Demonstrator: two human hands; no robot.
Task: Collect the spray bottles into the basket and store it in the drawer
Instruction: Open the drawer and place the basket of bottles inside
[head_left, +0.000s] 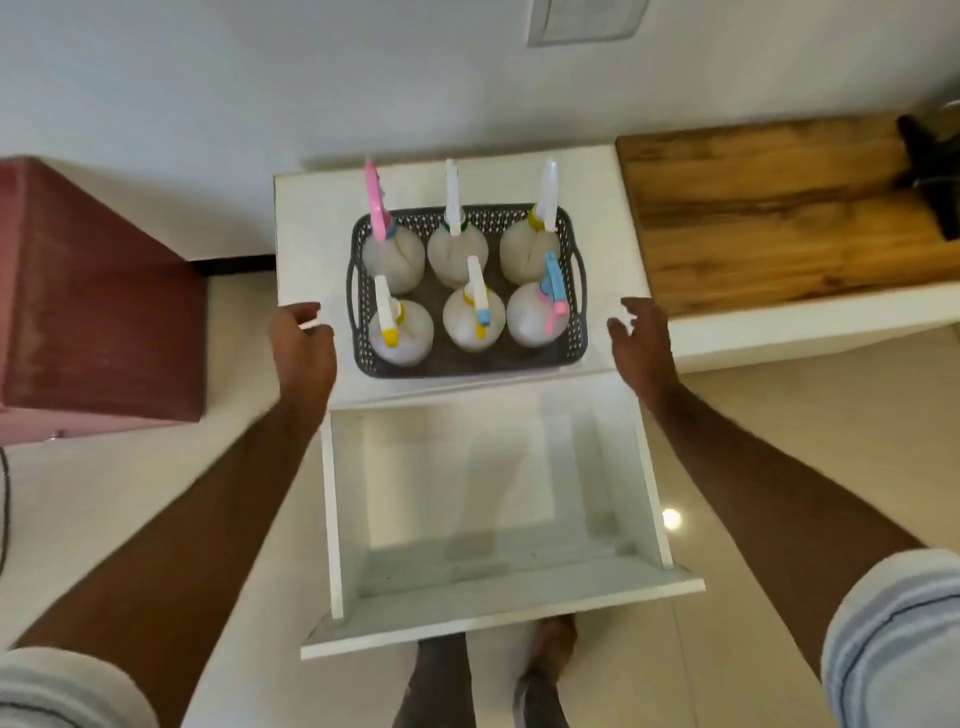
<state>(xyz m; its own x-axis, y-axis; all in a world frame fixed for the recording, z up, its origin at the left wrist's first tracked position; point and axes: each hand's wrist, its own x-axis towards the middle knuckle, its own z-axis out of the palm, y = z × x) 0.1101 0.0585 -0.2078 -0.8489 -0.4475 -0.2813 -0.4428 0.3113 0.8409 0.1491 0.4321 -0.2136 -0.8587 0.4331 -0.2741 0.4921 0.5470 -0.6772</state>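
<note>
Both hands were spread and gripping nothing: the left hand (303, 340) left of centre frame, the right hand (638, 340) right of centre, each just beside the grey basket (575, 332) but seemingly not touching it, though blur made that uncertain. The basket sat on the white cabinet top (311, 234), holding six spray bottles (470, 322) upright. Below it, at lower centre, the white drawer (488, 597) stood pulled out.

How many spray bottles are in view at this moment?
6, all standing in the grey basket in two rows. Back row: left, middle, right. Front row: left, middle, right. None seems hidden.
</note>
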